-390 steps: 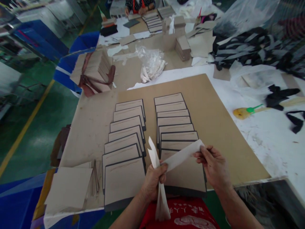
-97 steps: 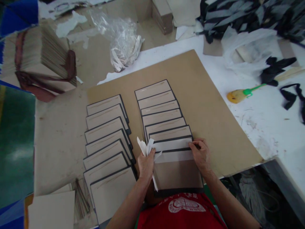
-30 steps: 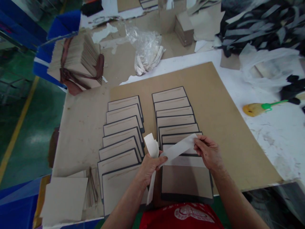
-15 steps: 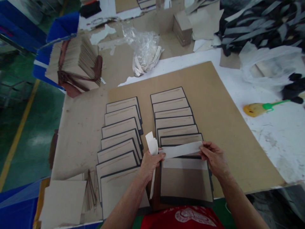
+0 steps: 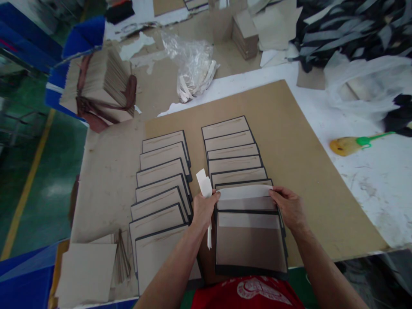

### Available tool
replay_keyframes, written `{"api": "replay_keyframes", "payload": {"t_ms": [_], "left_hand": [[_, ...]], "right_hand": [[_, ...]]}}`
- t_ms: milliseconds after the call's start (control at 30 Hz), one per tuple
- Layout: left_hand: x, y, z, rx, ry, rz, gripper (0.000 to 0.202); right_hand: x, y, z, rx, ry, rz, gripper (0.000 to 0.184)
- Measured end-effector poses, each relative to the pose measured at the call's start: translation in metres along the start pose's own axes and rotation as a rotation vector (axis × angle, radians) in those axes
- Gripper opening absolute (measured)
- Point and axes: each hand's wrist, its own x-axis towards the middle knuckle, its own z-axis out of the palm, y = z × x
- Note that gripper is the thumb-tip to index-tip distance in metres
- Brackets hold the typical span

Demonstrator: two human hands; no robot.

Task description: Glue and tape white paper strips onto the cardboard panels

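Observation:
A white paper strip [image 5: 244, 192] stretches between my two hands, over the second-nearest board of the right column. My left hand [image 5: 204, 208] pinches its left end with thumb and finger, and also holds a bundle of white strips [image 5: 204, 182] that sticks out above and below the fist. The fingers of my right hand [image 5: 288, 205] pinch the strip's right end. Nearest my body lies a dark-edged board [image 5: 251, 246] with a white strip [image 5: 249, 220] along its upper part. Farther boards [image 5: 236, 162] overlap behind it, marked with brownish streaks.
A left column of overlapping dark-edged boards [image 5: 161, 194] lies beside my left forearm. Loose grey boards [image 5: 86, 270] sit at the lower left. Behind are a tied board stack [image 5: 99, 86] and a clear plastic bag [image 5: 195, 71]. A yellow bottle with green nozzle [image 5: 344, 146] lies at right.
Both hands have moved slightly away from my body with the strip. The strip now lies nearer the upper edge of the second board.

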Motion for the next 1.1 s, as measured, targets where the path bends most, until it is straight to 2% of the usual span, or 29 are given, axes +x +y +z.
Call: {"api": "replay_keyframes", "payload": {"t_ms": [200,333,433,733,1100], "left_hand": [[0.010,-0.008,0.008,0.073,0.065,0.077,0.030],[0.011,-0.006,0.010,0.216,0.124,0.152,0.029],[0.010,-0.003,0.012,0.280,0.159,0.143,0.028],[0.012,-0.001,0.014,0.359,0.150,0.186,0.022],[0.012,-0.003,0.017,0.353,0.183,0.180,0.025]], "right_hand": [[0.009,0.005,0.002,-0.179,0.068,-0.058,0.044],[0.014,0.013,0.000,-0.250,0.100,-0.175,0.036],[0.016,0.015,-0.001,-0.316,0.104,-0.220,0.034],[0.019,0.013,-0.002,-0.356,0.089,-0.198,0.037],[0.022,0.010,0.002,-0.321,0.073,-0.140,0.032]]}}
